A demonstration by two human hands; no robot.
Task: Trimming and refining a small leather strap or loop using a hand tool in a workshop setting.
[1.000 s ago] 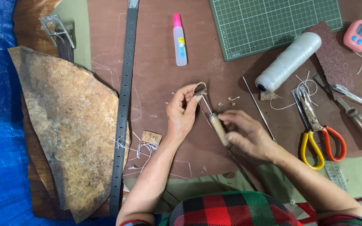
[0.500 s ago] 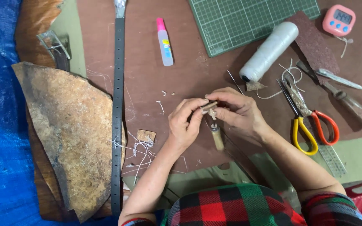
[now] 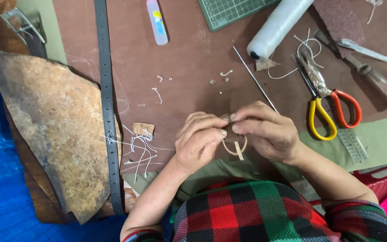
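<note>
My left hand [image 3: 200, 141] and my right hand [image 3: 265, 130] meet over the brown work mat [image 3: 193, 67], fingertips pinched together on a small brown leather piece [image 3: 225, 118]. A tan loop with a short strip end [image 3: 236, 150] hangs below the fingers. Most of the piece is hidden by my fingers. A thin metal rod [image 3: 254, 78] lies just beyond my right hand.
A large mottled leather hide [image 3: 54, 130] and a dark strap [image 3: 106, 103] lie left. Thread scraps [image 3: 139, 148] and a small leather square [image 3: 143, 129] sit near my left wrist. White thread spool [image 3: 278, 27], scissors [image 3: 332, 107], knives [image 3: 372, 76], glue tube [image 3: 156, 21], green cutting mat [image 3: 234, 9] lie beyond.
My hands have come together and drawn nearer to my body. The wooden-handled tool that my right hand held a second ago is no longer seen. The view has shifted down and closer.
</note>
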